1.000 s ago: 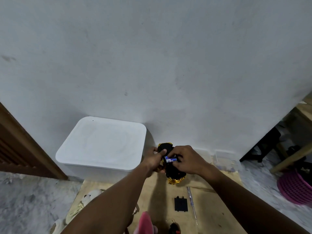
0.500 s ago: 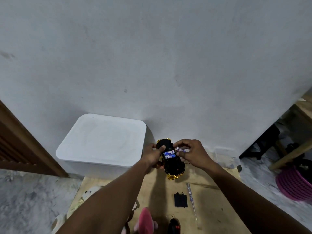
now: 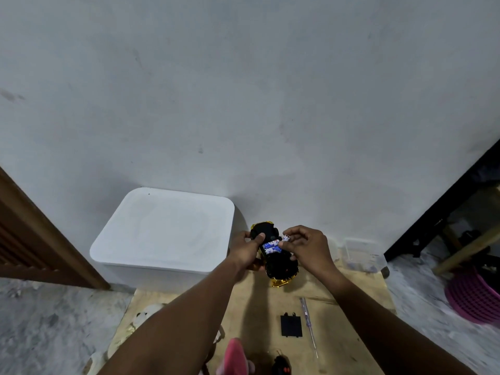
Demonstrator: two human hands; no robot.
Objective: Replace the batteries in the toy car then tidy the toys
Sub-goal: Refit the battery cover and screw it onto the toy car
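I hold a black and gold toy car (image 3: pixel 281 269) upside down above a wooden board (image 3: pixel 338 328). My left hand (image 3: pixel 244 249) grips its left side, thumb on the underside. Two blue and white batteries (image 3: pixel 270 247) lie in the open compartment. My right hand (image 3: pixel 305 246) pinches a third battery (image 3: pixel 286 237) at the compartment's right edge. The black battery cover (image 3: pixel 291 326) and a screwdriver (image 3: pixel 308 326) lie on the board below.
A white lidded bin (image 3: pixel 165 234) stands against the wall on the left. A clear small box (image 3: pixel 362 255) sits at the board's far right. Plush toys (image 3: pixel 143 318), a pink toy (image 3: pixel 235 358) and a black remote (image 3: pixel 281 366) lie near me. A pink basket (image 3: pixel 473 299) is at right.
My right hand has drawn a battery out toward the right of the compartment, uncovering the two batteries inside. The car has shifted slightly higher.
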